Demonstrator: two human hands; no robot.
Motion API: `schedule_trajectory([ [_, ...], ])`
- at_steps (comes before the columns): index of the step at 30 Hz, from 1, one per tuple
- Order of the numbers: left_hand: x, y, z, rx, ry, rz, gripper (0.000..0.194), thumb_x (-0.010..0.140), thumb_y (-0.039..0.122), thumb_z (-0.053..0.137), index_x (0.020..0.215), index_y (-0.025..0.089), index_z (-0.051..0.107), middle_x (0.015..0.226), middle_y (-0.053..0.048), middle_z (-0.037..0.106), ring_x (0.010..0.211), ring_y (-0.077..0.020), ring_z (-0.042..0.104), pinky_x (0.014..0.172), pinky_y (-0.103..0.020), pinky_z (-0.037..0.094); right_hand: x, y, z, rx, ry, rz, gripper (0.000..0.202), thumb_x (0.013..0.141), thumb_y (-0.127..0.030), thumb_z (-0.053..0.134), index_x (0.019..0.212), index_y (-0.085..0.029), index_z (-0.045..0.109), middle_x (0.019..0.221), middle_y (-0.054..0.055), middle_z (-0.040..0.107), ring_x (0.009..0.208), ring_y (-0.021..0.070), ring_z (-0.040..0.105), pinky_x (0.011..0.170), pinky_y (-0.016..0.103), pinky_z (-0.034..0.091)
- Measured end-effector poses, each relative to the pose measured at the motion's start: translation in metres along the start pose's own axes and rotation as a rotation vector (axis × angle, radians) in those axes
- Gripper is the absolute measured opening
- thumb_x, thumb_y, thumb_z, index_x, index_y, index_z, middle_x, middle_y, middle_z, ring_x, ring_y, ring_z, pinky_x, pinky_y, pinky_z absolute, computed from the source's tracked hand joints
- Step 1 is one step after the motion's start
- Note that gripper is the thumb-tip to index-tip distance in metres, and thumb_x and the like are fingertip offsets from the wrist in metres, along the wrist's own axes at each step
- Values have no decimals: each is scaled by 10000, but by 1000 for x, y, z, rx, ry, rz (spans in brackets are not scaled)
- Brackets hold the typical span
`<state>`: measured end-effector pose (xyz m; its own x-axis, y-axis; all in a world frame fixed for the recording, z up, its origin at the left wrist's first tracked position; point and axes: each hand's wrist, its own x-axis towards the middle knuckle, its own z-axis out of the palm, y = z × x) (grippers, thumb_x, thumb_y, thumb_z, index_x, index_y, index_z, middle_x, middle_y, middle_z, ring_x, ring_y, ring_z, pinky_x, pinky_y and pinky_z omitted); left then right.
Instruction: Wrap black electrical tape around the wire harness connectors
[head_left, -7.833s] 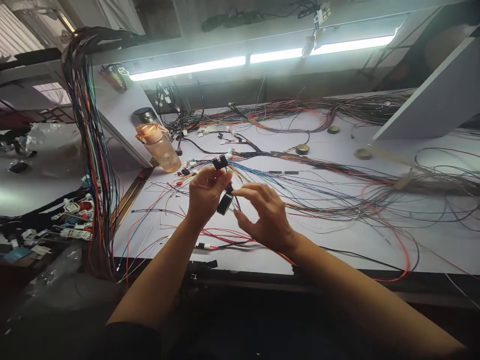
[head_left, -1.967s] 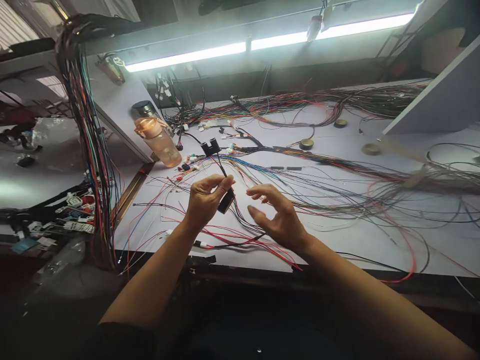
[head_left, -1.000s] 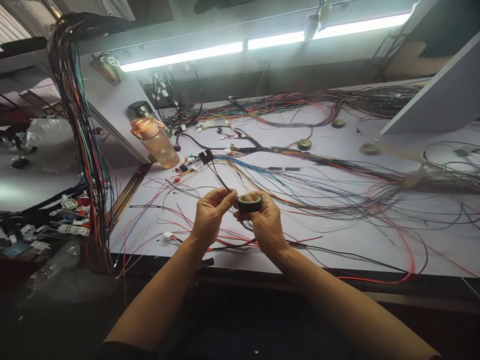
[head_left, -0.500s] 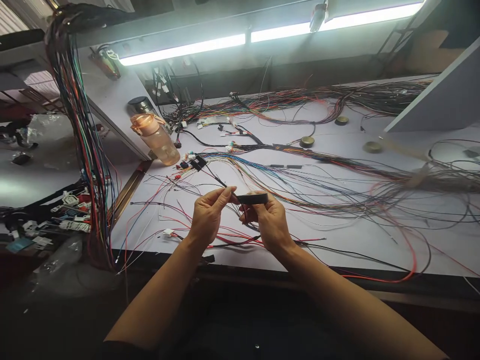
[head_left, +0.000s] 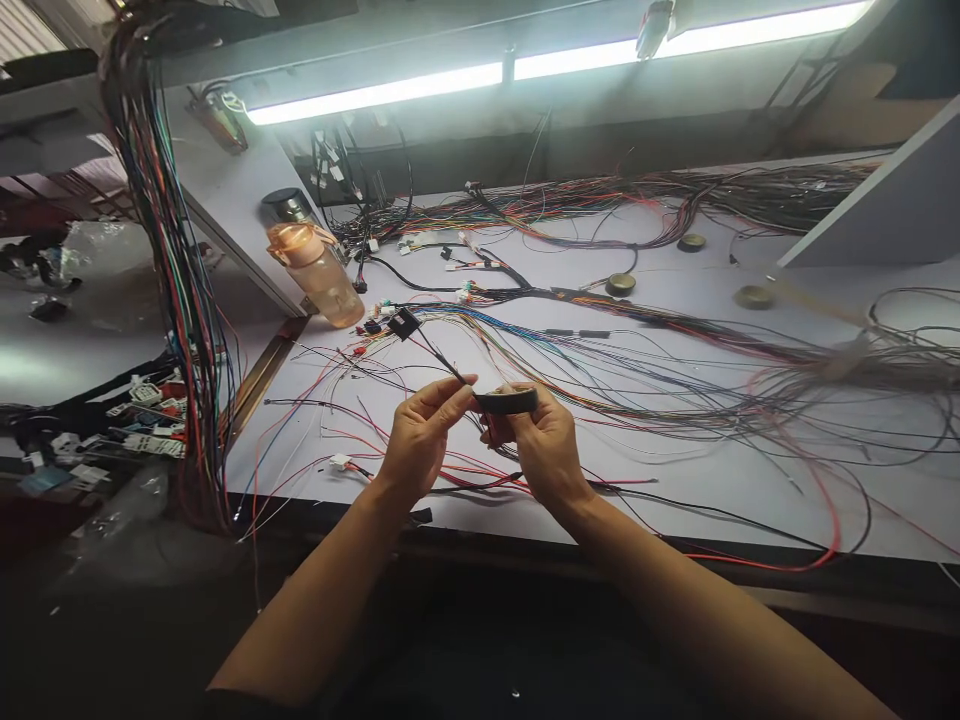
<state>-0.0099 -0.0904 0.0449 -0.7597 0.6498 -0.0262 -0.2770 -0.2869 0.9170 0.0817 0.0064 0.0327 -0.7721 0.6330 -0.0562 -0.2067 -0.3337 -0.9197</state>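
- Black tape roll (head_left: 507, 401) sits above the tabletop (head_left: 675, 480), clenched in the right hand (head_left: 541, 447)'s grip; its sticky end may snag on loose wires.
- The left hand (head_left: 420, 440) pinches a thin black cable (head_left: 439, 360); a slack grip could let its connector (head_left: 403, 323) drop.

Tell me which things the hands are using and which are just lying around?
In use:
- left hand pinching the thin black wire bundle
- right hand holding the black tape roll

Lying about:
- orange plastic water bottle
- three round brownish tape rolls
- loose coloured wires on the white bench
- hanging wire bunch
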Motion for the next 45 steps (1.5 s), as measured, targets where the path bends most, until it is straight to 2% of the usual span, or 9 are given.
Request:
schedule_trajectory([
  [11, -1, -5, 0, 62, 96, 104, 190, 668, 270, 848, 763, 180, 709, 756, -11, 646, 714, -111, 577, 722, -231, 467, 2, 13, -4, 12, -48, 141, 326, 815, -442, 610, 984, -174, 533, 709, 9, 674, 521, 127, 632, 473, 228, 493],
  [18, 7, 19, 6, 236, -86, 221, 156, 682, 285, 834, 718, 192, 715, 811, -43, 613, 798, -164, 578, 737, -285, 481, 14, 4, -12, -80, -457, 405, 330, 807, -479, 627, 819, -152, 583, 784, 73, 712, 559, 126, 644, 506, 233, 516],
  [21, 15, 27, 9, 336, -137, 200, 183, 701, 326, 822, 745, 176, 726, 794, -80, 661, 789, -202, 618, 740, -328, 499, 22, 2, -15, -270, -559, 375, 302, 818, -440, 622, 775, -142, 622, 816, 77, 710, 563, 113, 626, 513, 227, 507],
  [24, 25, 31, 7, 406, -137, 223, 177, 721, 318, 808, 769, 171, 721, 772, -81, 677, 754, -201, 637, 742, -340, 511, 23, -6, -22, -458, -442, 141, 222, 864, -363, 563, 862, -157, 645, 830, 53, 691, 633, 123, 631, 608, 264, 524],
  [27, 33, 29, 3, 420, -94, 250, 177, 725, 319, 802, 773, 176, 708, 766, -66, 677, 733, -184, 634, 744, -333, 516, 14, -17, -29, -613, -238, -321, 211, 871, -305, 562, 1043, -196, 614, 956, 49, 672, 809, 155, 637, 762, 322, 529],
  [32, 35, 19, 5, 353, -48, 217, 219, 706, 336, 817, 728, 162, 685, 714, -40, 653, 661, -140, 596, 665, -266, 499, 4, -18, -18, -976, -175, -903, 324, 819, -125, 568, 1128, -224, 567, 1156, 73, 603, 1066, 210, 553, 910, 367, 480],
  [36, 30, 12, 11, 232, -11, 172, 244, 672, 327, 845, 707, 161, 669, 706, -23, 641, 645, -120, 576, 612, -223, 473, 11, -3, -6, -1105, -21, -976, 194, 861, -138, 564, 1022, -235, 613, 1086, 75, 609, 992, 205, 560, 839, 348, 480],
  [40, 23, 4, 13, 133, 10, 140, 210, 697, 295, 828, 746, 171, 666, 697, -12, 646, 642, -119, 587, 634, -231, 474, 8, 6, -4, -836, 26, -985, 119, 870, -186, 600, 962, -259, 614, 994, 54, 621, 939, 179, 595, 823, 333, 496],
  [45, 19, -6, 13, 45, 89, 167, 232, 679, 299, 841, 758, 160, 673, 722, -33, 678, 706, -143, 628, 774, -284, 482, -7, 5, 0, -298, 199, -543, 97, 880, -296, 597, 940, -232, 556, 994, 60, 634, 933, 179, 630, 777, 333, 533],
])
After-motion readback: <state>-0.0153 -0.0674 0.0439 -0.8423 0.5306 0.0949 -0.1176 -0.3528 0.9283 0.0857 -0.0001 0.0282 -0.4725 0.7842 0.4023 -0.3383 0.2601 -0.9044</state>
